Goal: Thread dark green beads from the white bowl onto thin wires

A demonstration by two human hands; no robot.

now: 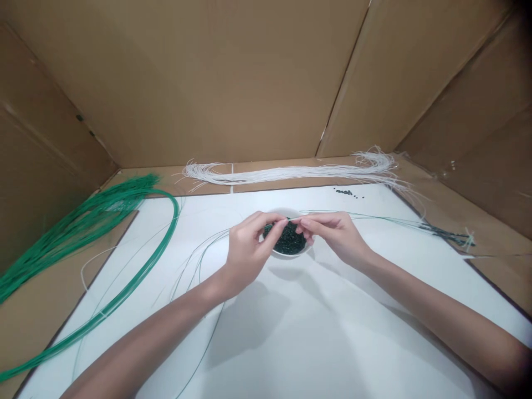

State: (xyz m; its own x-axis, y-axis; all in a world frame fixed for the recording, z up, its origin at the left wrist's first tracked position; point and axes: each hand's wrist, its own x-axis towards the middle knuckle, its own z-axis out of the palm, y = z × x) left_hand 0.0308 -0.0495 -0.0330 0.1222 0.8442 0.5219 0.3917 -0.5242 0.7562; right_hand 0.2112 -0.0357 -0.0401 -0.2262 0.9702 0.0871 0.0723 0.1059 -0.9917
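A thin white strand (293, 220) stretches across the short gap between my hands. My left hand (250, 244) pinches one end of it between thumb and forefinger. From the other side, my right hand (336, 234) grips it with the fingertips, its lower fingers curled. Just below the fingers stands a white bowl (290, 255) holding many small dark green pieces (290, 239), bead-like in look. Whether a piece sits on the strand is too small to tell. Thin green strands (203, 249) trail on the white board beside my left hand.
On the left lies a large bundle of green strands (78, 227) with a curved green coil (160, 249). White strands (286, 175) run along the back. Several dark pieces (344, 192) lie loose at the back right, near a dark-ended bundle (449, 234). Cardboard walls (216, 83) enclose the white board (291, 343).
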